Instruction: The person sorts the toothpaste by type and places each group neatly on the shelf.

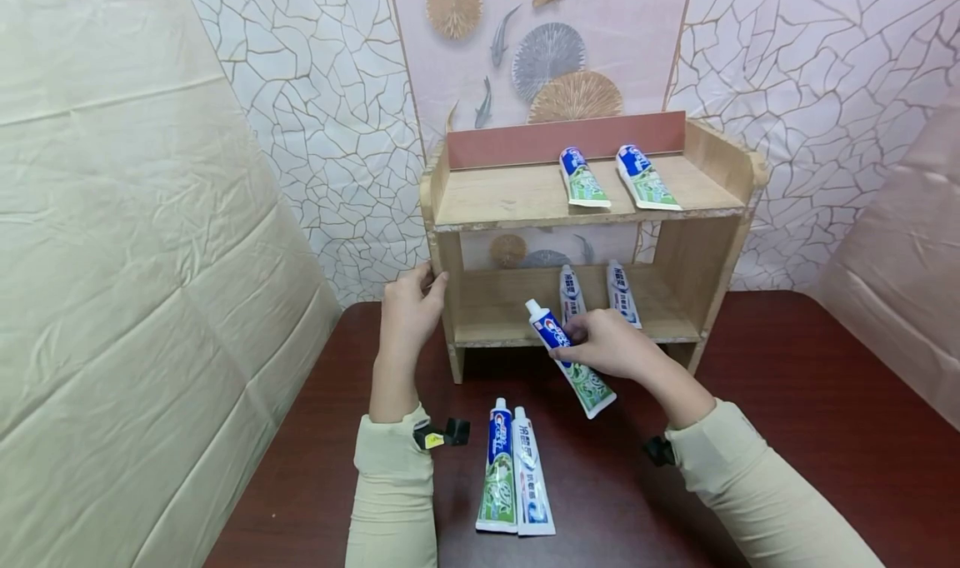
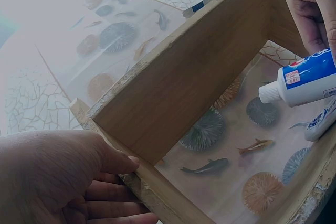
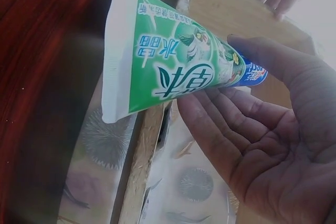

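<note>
A blue, white and green toothpaste tube [image 1: 588,385] is pinched between the thumb and fingers of my right hand [image 1: 611,343]. It is tilted, its white cap up and to the left, just in front of the lower shelf. In the right wrist view the green end of this toothpaste tube [image 3: 168,72] points away from the palm. My left hand [image 1: 411,306] grips the left side panel of a small wooden shelf [image 1: 525,210]. The left wrist view has the left thumb [image 2: 118,161] on the panel's front edge, the other fingers along its outer side.
Two green-and-blue toothpaste tubes [image 1: 585,181] lie on the top board. Two whitish tubes [image 1: 622,293] lie on the lower board, one partly behind my right hand. On the dark red table [image 1: 300,501], a green tube [image 1: 498,476] and a white tube [image 1: 531,476] lie side by side.
</note>
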Demonstrator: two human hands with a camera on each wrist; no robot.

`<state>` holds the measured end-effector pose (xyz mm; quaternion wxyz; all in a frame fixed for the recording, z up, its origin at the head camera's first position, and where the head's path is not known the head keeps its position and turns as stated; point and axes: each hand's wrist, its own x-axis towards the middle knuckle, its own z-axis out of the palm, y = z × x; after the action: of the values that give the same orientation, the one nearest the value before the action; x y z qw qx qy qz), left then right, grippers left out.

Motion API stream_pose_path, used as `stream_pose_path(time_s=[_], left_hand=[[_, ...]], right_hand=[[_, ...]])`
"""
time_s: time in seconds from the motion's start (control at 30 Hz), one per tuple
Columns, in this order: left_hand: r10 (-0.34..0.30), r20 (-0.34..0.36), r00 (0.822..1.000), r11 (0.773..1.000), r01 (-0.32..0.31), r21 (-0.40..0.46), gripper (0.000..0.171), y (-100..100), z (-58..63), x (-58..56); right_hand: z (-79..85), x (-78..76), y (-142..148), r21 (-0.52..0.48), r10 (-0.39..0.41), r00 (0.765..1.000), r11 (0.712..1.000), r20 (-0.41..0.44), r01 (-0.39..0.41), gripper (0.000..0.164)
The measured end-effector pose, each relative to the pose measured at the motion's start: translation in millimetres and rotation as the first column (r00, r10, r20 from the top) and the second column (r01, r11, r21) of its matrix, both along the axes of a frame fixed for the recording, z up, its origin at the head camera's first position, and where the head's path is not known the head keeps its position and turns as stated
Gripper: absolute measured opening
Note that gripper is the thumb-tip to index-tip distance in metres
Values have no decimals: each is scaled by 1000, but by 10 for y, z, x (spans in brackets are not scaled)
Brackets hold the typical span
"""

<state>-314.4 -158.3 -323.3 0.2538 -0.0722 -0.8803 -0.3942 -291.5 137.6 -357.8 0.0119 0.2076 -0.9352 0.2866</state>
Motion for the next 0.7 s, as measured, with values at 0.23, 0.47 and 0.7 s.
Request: stream_pose_path(time_s=[0.23, 0.47, 0.7], left_hand=[[7, -3, 1000, 1000, -7, -7, 40, -2, 2, 3], [1, 2, 1000, 1000, -1, 1, 42, -3, 10, -2], [-6, 7, 1000, 1000, 6, 0, 43, -5, -4, -2]], right_hand=[[19, 1, 3, -4, 9, 1000, 1000, -25, -9, 36], [77, -1, 2, 0, 12, 998, 1000, -55, -12, 38], [119, 15, 0, 5, -2, 999, 1000, -50, 3, 41]])
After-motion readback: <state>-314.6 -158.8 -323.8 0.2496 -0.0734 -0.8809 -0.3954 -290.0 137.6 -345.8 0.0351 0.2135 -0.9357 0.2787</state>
